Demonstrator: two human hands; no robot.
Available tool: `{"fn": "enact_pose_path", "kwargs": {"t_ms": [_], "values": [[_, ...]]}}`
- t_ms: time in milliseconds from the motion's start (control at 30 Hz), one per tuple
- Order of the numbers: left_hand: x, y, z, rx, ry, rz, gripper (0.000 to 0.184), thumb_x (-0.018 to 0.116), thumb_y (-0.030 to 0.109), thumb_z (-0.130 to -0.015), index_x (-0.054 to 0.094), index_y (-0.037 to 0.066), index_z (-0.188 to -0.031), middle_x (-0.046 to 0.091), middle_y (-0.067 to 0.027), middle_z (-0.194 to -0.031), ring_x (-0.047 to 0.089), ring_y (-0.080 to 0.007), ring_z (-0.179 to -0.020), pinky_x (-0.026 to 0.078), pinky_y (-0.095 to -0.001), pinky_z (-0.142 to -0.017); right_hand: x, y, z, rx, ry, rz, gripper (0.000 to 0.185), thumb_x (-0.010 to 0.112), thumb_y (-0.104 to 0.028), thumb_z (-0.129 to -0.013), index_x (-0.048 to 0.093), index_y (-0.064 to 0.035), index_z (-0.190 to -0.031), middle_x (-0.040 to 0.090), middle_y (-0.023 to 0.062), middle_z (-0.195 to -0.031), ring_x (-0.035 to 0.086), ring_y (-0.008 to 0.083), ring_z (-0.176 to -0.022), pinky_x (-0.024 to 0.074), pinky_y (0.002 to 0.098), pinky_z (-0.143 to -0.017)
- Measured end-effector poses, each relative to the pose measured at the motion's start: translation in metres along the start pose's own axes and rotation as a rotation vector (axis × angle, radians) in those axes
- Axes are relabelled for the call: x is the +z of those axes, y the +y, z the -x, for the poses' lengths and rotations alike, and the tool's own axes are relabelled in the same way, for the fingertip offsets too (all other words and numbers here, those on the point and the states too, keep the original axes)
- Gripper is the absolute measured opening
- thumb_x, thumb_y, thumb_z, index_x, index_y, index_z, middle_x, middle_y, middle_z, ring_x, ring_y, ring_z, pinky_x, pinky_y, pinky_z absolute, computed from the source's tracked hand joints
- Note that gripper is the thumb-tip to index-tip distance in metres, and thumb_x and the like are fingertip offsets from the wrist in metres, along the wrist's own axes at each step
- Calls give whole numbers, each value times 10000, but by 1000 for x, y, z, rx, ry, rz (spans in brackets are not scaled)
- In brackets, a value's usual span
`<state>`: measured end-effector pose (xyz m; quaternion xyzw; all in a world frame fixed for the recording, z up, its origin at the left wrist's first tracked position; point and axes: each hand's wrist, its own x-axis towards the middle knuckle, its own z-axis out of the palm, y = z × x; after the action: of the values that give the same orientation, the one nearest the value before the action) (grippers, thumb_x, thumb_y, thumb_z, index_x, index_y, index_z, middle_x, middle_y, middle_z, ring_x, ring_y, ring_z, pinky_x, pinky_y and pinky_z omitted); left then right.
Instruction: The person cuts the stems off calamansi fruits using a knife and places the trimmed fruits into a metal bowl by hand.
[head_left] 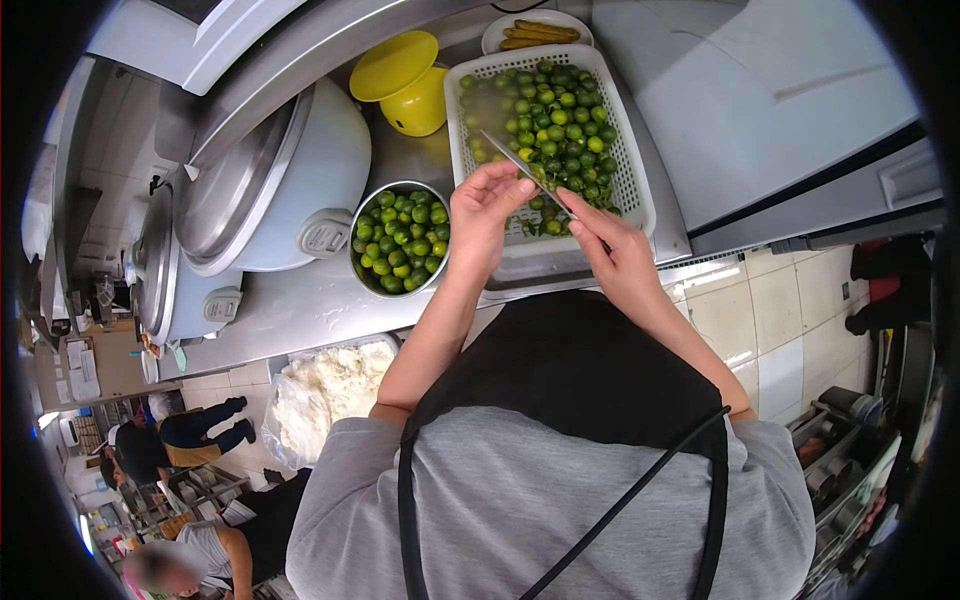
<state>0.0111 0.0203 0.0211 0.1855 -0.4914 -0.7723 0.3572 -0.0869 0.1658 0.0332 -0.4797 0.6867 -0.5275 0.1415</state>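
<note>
My right hand (618, 250) is closed around the handle end of a slim knife (515, 158), its blade pointing up and to the left over a white perforated basket (640, 190). My left hand (482, 215) is pinched right beside the blade; whatever is between its fingertips is hidden. Beneath both hands, the basket holds many small green limes (565, 115), a few of them yellowish, with bits of stem and leaf near the front. To the left of my left hand stands a round metal bowl (352, 262) full of similar limes (400, 240).
Large rice cookers (335, 150) line the counter at left. A yellow container (415, 110) and a plate of brown sticks (540, 38) sit behind. Below the counter is a tub of white rice-like food (335, 395). Other people (205, 435) stand at lower left.
</note>
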Motion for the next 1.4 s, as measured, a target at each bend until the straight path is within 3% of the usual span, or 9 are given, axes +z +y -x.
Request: {"fn": "enact_pose_path", "kwargs": {"t_ms": [267, 400, 500, 633, 767, 900, 1033, 1167, 1400], "values": [[-32, 6, -13, -142, 69, 250, 205, 590, 59, -839, 564, -50, -1010, 620, -94, -927, 606, -180, -865, 507, -323, -843, -12, 13, 18, 111, -101, -15, 309, 518, -144, -888, 550, -116, -1194, 635, 141, -898, 569, 250, -673, 453, 321, -642], [-63, 39, -12, -43, 173, -235, 237, 630, 61, -804, 577, -53, -1005, 621, -100, -927, 608, -166, -818, 495, -279, -811, -12, 15, 19, -8, -57, -30, 306, 507, -137, -896, 544, -93, -1197, 640, 131, -907, 567, 226, -665, 449, 313, -643], [-121, 69, -2, -87, 176, -979, 307, 730, 136, -711, 630, -43, -939, 647, -83, -823, 605, -148, -752, 484, -267, -711, -18, -5, 12, 229, -118, -100, 322, 487, -139, -908, 516, -65, -1221, 638, 145, -960, 596, 205, -739, 454, 295, -694], [-135, 90, 12, -185, 125, -1382, 307, 747, 144, -654, 650, -23, -892, 650, -129, -781, 608, -176, -699, 478, -292, -661, -11, 18, -6, 366, -210, -166, 347, 451, -173, -927, 479, -33, -1243, 606, 114, -849, 562, 181, -730, 447, 285, -697], [-89, 72, 1, 53, 24, -1401, 241, 705, 121, -682, 670, 31, -903, 648, -107, -796, 606, -191, -706, 464, -280, -678, -8, 42, -3, 405, -189, -103, 351, 448, -200, -928, 480, -35, -1236, 534, 81, -718, 490, 151, -637, 424, 277, -631], [-48, 2, -24, -57, -274, -1370, 148, 641, 118, -713, 679, 29, -824, 647, -142, -767, 632, -257, -731, 488, -336, -676, -22, 31, -7, 426, -139, -32, 333, 463, -201, -921, 500, -79, -1228, 512, 93, -674, 483, 162, -614, 426, 282, -624], [-43, -82, -65, -255, -463, -1888, 214, 637, 91, -674, 676, 45, -879, 646, -169, -885, 633, -299, -808, 505, -379, -717, -20, 34, -2, 344, -76, -56, 320, 471, -192, -916, 513, -92, -1217, 513, 98, -656, 467, 172, -586, 428, 287, -615], [-44, -102, -69, -172, -506, -1848, 258, 651, 107, -678, 658, 8, -916, 635, -204, -895, 618, -341, -841, 505, -390, -739, -25, 26, 5, 316, -74, 0, 315, 477, -185, -913, 518, -78, -1207, 599, 148, -794, 539, 186, -654, 443, 282, -655], [-49, -34, -40, -229, -140, -505, 345, 657, 33, -725, 595, -7, -1062, 592, -74, -873, 605, -176, -849, 499, -297, -785, -20, 17, 14, 301, -22, -105, 311, 477, -168, -913, 519, -67, -1204, 622, 168, -1015, 605, 202, -793, 449, 273, -741]]}}
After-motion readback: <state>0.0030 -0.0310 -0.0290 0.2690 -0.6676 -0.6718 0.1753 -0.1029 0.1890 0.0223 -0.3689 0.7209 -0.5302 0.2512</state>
